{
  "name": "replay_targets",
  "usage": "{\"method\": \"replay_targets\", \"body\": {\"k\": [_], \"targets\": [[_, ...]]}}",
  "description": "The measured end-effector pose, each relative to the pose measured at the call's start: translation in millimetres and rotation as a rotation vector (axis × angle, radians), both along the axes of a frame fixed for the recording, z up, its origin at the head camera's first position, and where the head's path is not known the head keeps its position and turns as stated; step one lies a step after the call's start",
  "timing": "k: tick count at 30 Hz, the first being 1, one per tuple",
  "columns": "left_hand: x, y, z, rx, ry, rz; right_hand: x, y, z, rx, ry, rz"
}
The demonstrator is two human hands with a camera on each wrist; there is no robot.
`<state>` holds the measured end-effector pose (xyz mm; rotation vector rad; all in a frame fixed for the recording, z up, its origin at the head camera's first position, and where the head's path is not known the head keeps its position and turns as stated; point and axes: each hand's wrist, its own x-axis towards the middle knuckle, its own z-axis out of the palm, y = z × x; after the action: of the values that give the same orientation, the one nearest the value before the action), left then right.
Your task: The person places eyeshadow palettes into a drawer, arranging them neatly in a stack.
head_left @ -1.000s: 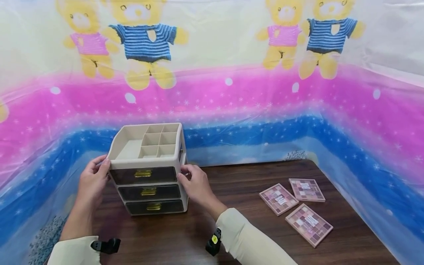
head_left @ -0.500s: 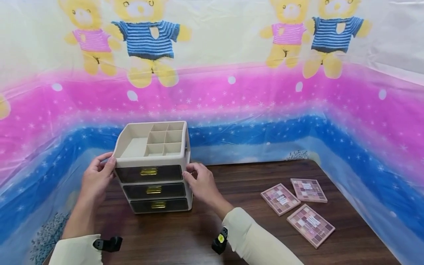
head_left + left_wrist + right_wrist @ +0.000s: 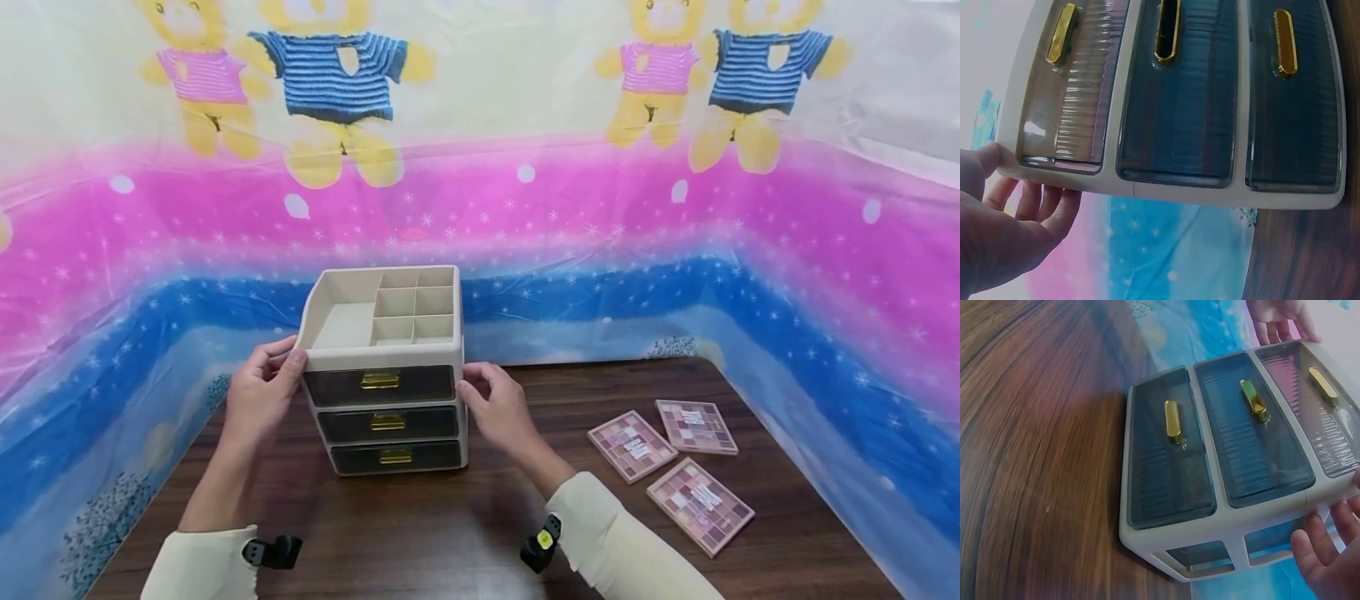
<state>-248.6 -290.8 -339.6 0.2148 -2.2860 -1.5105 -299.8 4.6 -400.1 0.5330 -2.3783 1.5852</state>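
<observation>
A cream desktop drawer organizer (image 3: 385, 356) stands on the brown table, its open top split into one wide bay and several small compartments. Three dark see-through drawers with gold handles (image 3: 1285, 42) form its front, all pushed in. My left hand (image 3: 258, 396) grips the upper left side, thumb at the front corner and fingers along the side wall, as the left wrist view shows. On the opposite side my right hand (image 3: 501, 408) holds the organizer around the height of the top drawer. In the right wrist view its fingers (image 3: 1321, 542) lie along the side frame with its cut-out openings.
Three pinkish eyeshadow palettes (image 3: 701, 506) lie flat at the right of the wood-grain table (image 3: 420, 542). A printed cloth (image 3: 562, 200) with bears and pink and blue bands hangs behind and at both sides.
Both hands have shifted the organizer to the right along the table, keeping their hold on its sides. It now faces more squarely forward. The palettes have stayed in place.
</observation>
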Motion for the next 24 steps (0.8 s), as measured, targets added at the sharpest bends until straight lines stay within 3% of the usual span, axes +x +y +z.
{"method": "replay_targets", "body": {"k": [9, 17, 24], "targets": [[3.4, 21.9, -2.5, -0.016, 0.025, -0.088, 4.5, 29.5, 0.6, 0.022, -0.002, -0.033], [-0.9, 46.3, -3.3, -0.022, 0.018, -0.152, 5.7, 61.0, -4.1, 0.015, -0.002, -0.07], [-4.1, 70.5, -1.1, 0.008, 0.028, -0.169, 7.0, 86.8, -2.4, 0.045, -0.003, -0.095]]}}
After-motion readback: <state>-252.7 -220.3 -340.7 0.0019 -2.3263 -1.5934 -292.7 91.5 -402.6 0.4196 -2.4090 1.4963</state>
